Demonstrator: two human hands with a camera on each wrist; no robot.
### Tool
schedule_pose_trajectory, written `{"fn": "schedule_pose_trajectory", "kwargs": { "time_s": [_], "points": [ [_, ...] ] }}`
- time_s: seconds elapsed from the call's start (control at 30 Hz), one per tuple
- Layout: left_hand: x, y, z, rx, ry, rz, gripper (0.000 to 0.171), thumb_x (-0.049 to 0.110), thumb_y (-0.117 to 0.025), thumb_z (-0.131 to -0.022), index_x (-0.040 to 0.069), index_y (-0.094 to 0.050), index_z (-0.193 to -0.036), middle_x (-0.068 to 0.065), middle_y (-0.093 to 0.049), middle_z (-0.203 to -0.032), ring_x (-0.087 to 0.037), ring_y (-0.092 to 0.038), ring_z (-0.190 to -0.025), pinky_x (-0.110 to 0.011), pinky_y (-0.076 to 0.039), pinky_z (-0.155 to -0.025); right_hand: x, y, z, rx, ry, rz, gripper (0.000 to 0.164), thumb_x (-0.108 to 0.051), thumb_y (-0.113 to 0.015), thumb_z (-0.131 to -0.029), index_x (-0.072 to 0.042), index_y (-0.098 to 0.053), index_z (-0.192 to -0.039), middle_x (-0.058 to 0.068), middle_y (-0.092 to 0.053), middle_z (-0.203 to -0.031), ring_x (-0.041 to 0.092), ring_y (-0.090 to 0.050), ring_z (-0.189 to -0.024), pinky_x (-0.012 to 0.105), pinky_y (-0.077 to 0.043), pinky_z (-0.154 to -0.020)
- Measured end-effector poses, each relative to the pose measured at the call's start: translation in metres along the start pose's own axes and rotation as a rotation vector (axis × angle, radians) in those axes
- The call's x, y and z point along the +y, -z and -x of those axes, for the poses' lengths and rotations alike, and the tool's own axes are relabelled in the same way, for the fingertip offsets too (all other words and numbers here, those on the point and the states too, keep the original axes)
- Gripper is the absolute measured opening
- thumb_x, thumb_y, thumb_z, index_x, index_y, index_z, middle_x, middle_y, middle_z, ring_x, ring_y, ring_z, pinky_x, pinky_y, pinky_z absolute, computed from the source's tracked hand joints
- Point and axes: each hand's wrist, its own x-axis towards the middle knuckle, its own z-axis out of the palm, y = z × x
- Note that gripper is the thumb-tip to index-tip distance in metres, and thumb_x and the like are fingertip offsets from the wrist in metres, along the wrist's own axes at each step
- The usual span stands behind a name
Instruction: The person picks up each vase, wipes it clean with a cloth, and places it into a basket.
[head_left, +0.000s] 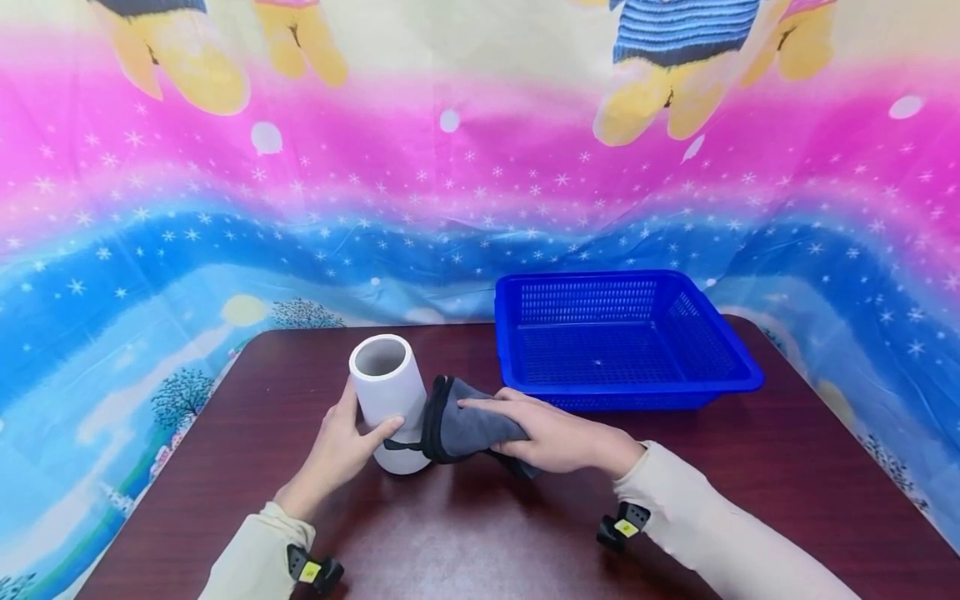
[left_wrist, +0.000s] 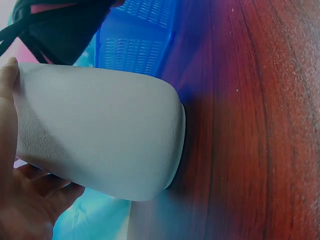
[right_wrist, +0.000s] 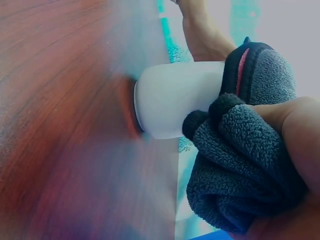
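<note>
A white, tall, round vase (head_left: 378,396) with an open top and a grey inside stands on the table. My left hand (head_left: 330,454) grips it from the left, thumb across its near side and fingers round the far side. In my right hand (head_left: 558,433) is a bunched grey towel (head_left: 476,427) with black edging. The towel is right beside the vase's right side, its edge overlapping the vase in the head view. Up close in the right wrist view, the towel (right_wrist: 235,165) looks fleecy and folded over. The left wrist view shows the vase (left_wrist: 100,132) with its base at the tabletop.
A blue plastic basket (head_left: 630,387) with slotted walls sits at the back right of the dark red-brown wooden table (head_left: 450,533). Behind the table hangs a colourful printed cloth backdrop (head_left: 450,183). Each wrist carries a small black camera.
</note>
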Motion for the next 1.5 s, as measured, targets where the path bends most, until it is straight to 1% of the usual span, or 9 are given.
{"fn": "schedule_pose_trajectory", "kwargs": {
  "time_s": [0.23, 0.37, 0.53, 0.7, 0.87, 1.03, 1.13, 1.3, 1.5],
  "points": [
    [0.001, 0.001, -0.002, -0.006, -0.002, -0.005, 0.079, 0.029, -0.078, -0.088, 0.014, -0.033, -0.151, -0.018, -0.063, -0.135, -0.036, -0.066, -0.118, -0.058, -0.056, -0.093, -0.004, 0.008, 0.001, 0.009, -0.033, -0.038, 0.065, -0.016, -0.064, -0.098, -0.036, -0.039, -0.155, -0.003, -0.056, -0.115, 0.012, -0.055, -0.104, 0.032, -0.049, -0.091],
    [0.001, 0.001, -0.002, -0.011, 0.001, 0.003, 0.08, 0.031, -0.078, -0.087, 0.017, -0.033, -0.152, -0.016, -0.063, -0.136, -0.035, -0.065, -0.119, -0.057, -0.056, -0.094, -0.008, 0.013, 0.001, 0.029, -0.015, -0.056, 0.066, -0.014, -0.064, -0.097, -0.035, -0.04, -0.155, -0.002, -0.056, -0.118, 0.012, -0.055, -0.106, 0.034, -0.049, -0.093],
    [0.002, 0.001, -0.003, -0.015, -0.002, -0.003, 0.078, 0.027, -0.077, -0.086, 0.014, -0.033, -0.151, -0.016, -0.065, -0.133, -0.034, -0.067, -0.118, -0.054, -0.057, -0.093, -0.012, 0.017, -0.001, 0.076, 0.016, -0.074, 0.065, -0.014, -0.064, -0.097, -0.033, -0.041, -0.154, -0.002, -0.057, -0.119, 0.012, -0.055, -0.108, 0.035, -0.048, -0.094],
    [0.002, 0.001, -0.003, -0.033, 0.031, 0.007, 0.077, 0.028, -0.076, -0.089, 0.015, -0.033, -0.151, -0.016, -0.064, -0.134, -0.035, -0.066, -0.12, -0.057, -0.055, -0.096, -0.015, 0.019, -0.003, 0.117, 0.03, -0.089, 0.066, -0.014, -0.065, -0.097, -0.033, -0.04, -0.155, -0.001, -0.055, -0.118, 0.012, -0.054, -0.106, 0.034, -0.048, -0.093],
    [0.003, 0.001, -0.002, -0.039, 0.042, 0.005, 0.077, 0.031, -0.075, -0.09, 0.015, -0.032, -0.152, -0.015, -0.064, -0.135, -0.035, -0.065, -0.122, -0.058, -0.054, -0.098, -0.017, 0.019, -0.007, 0.157, 0.018, -0.123, 0.068, -0.013, -0.064, -0.097, -0.034, -0.038, -0.156, 0.0, -0.055, -0.123, 0.013, -0.053, -0.112, 0.038, -0.048, -0.097],
    [0.003, 0.001, -0.002, -0.034, 0.037, -0.006, 0.074, 0.031, -0.075, -0.09, 0.014, -0.034, -0.149, -0.016, -0.065, -0.133, -0.034, -0.067, -0.118, -0.056, -0.055, -0.095, -0.02, 0.018, -0.014, 0.194, 0.011, -0.183, 0.068, -0.012, -0.063, -0.098, -0.038, -0.037, -0.155, 0.001, -0.054, -0.128, 0.015, -0.052, -0.117, 0.041, -0.048, -0.098],
    [0.002, 0.001, -0.002, -0.031, 0.032, -0.004, 0.073, 0.031, -0.075, -0.09, 0.013, -0.036, -0.148, -0.017, -0.067, -0.13, -0.034, -0.068, -0.116, -0.055, -0.056, -0.093, -0.022, 0.016, -0.018, 0.221, 0.016, -0.192, 0.069, -0.011, -0.064, -0.097, -0.037, -0.037, -0.155, 0.002, -0.055, -0.127, 0.015, -0.053, -0.117, 0.042, -0.049, -0.098],
    [0.002, 0.001, -0.001, -0.048, 0.036, 0.012, 0.077, 0.031, -0.075, -0.09, 0.016, -0.032, -0.151, -0.016, -0.065, -0.133, -0.034, -0.067, -0.118, -0.056, -0.057, -0.094, -0.024, 0.012, -0.027, 0.264, 0.025, -0.196, 0.069, -0.011, -0.065, -0.096, -0.034, -0.038, -0.156, 0.003, -0.055, -0.126, 0.015, -0.054, -0.116, 0.041, -0.049, -0.099],
    [0.004, 0.004, -0.001, -0.057, 0.035, 0.032, 0.084, 0.032, -0.075, -0.09, 0.02, -0.025, -0.156, -0.016, -0.062, -0.137, -0.035, -0.066, -0.12, -0.057, -0.057, -0.093, -0.029, 0.006, -0.039, 0.279, 0.029, -0.206, 0.073, -0.012, -0.064, -0.097, -0.036, -0.032, -0.158, 0.006, -0.053, -0.133, 0.018, -0.054, -0.12, 0.044, -0.049, -0.1]
  ]
}}
